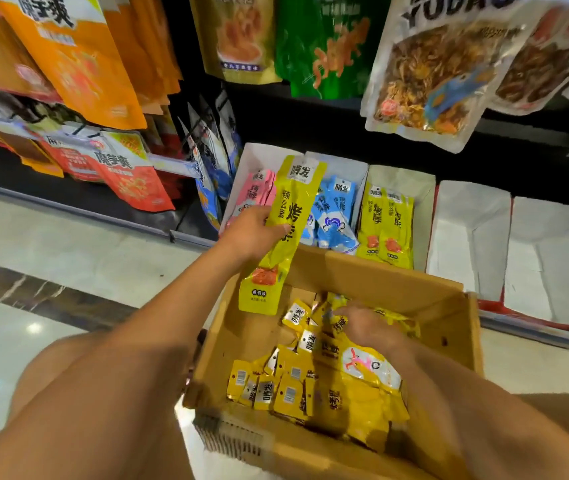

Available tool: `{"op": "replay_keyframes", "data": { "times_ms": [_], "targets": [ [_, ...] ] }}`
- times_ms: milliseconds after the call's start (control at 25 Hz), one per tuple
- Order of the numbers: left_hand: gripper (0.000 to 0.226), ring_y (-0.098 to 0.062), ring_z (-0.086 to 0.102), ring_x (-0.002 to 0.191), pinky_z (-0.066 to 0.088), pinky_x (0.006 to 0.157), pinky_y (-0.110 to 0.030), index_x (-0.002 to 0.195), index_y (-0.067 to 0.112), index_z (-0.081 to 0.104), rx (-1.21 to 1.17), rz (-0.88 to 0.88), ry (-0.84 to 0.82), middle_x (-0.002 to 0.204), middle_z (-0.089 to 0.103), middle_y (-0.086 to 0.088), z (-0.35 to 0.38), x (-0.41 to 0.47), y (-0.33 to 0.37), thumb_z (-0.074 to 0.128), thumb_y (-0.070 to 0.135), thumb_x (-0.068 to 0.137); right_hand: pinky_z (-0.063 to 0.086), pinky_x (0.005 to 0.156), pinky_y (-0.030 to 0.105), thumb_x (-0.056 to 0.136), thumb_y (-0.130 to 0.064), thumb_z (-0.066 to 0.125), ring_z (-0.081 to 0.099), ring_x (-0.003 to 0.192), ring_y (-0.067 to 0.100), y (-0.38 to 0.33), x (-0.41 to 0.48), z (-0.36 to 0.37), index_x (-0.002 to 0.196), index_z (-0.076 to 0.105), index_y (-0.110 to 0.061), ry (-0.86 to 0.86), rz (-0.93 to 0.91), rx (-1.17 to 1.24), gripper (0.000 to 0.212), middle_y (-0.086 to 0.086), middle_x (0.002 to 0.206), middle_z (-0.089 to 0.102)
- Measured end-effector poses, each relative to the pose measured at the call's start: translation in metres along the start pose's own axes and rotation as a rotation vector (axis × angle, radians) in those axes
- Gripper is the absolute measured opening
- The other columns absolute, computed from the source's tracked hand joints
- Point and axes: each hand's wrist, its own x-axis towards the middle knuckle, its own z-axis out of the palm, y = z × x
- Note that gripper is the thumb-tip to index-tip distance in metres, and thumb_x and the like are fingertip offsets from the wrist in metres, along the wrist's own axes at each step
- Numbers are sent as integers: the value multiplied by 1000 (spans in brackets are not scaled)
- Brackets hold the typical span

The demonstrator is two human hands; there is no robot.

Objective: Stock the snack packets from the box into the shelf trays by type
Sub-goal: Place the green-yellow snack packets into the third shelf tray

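A cardboard box (380,277) sits nearest, with loose yellow packets (290,389) heaped in its bottom. The right hand (362,327) is down among them, but blur hides whether its curled fingers grip any. Over the box's far left edge the left hand (252,233) pinches a long yellow packet (293,202) between thumb and fingers, in front of shelf trays of pink packets (257,192), blue packets (336,209) and shelved yellow packets (388,223).
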Motion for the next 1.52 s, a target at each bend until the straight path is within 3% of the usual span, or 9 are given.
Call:
{"op": "replay_keyframes", "data": {
  "times_ms": [160,240,600,680,840,1040,1240,1360,1520],
  "targets": [
    [21,-27,74,88,61,84,-45,114,21,73,4,-1,-6,97,77,0,-2,11,0,67,31,97,47,79,38,100,-12,42,54,130,25,-8,20,20,145,42,-20,-91,118,-343,45,4,167,6],
    [24,-31,74,87,60,83,-51,111,22,73,18,-6,-5,96,78,-3,-3,11,0,68,37,93,49,85,39,100,-13,42,52,133,24,-2,25,21,147,38,-19,-114,116,-383,48,0,168,-1],
    [20,-18,63,69,51,63,-22,112,14,68,27,-28,13,80,67,3,-3,6,1,66,30,99,50,95,40,93,-19,56,56,121,28,21,18,-6,129,48,-12,-51,40,-265,37,9,140,47],
    [18,-17,61,70,49,60,-19,108,12,65,22,-24,3,80,65,0,-3,4,5,65,29,100,46,103,39,95,-24,58,51,129,27,25,4,-29,140,45,-13,-17,0,-177,48,9,149,43],
    [51,-44,60,122,50,102,-50,141,10,57,-82,-36,-15,136,64,-17,1,-1,15,67,35,98,35,112,29,97,-27,59,46,136,20,26,-43,-93,152,38,-21,45,-97,6,59,-1,160,33],
    [68,-34,30,151,29,119,-39,158,8,31,-130,-45,-25,165,30,-13,8,-15,28,61,32,103,48,85,19,99,-20,61,74,85,10,7,-112,-161,146,48,-21,159,-126,305,48,-4,137,51],
    [70,-29,32,150,30,116,-34,161,13,25,-237,-77,-70,166,29,-7,22,-22,30,56,40,104,59,84,36,101,-15,57,75,79,24,-14,-167,-204,135,59,-20,255,-143,761,35,4,96,75],
    [97,-28,28,153,27,124,-48,163,23,18,-328,-85,-140,168,23,-1,32,-28,30,61,69,89,57,70,25,102,-14,54,69,65,15,-22,-175,-207,129,65,-18,281,-127,1033,30,9,75,72],
    [77,-20,58,131,45,111,-41,148,22,47,-418,-90,-233,145,59,4,44,-27,26,81,46,84,53,62,25,98,-11,59,56,54,12,-34,-156,-198,123,69,-11,181,-131,1374,27,19,103,66]
  ]
}}
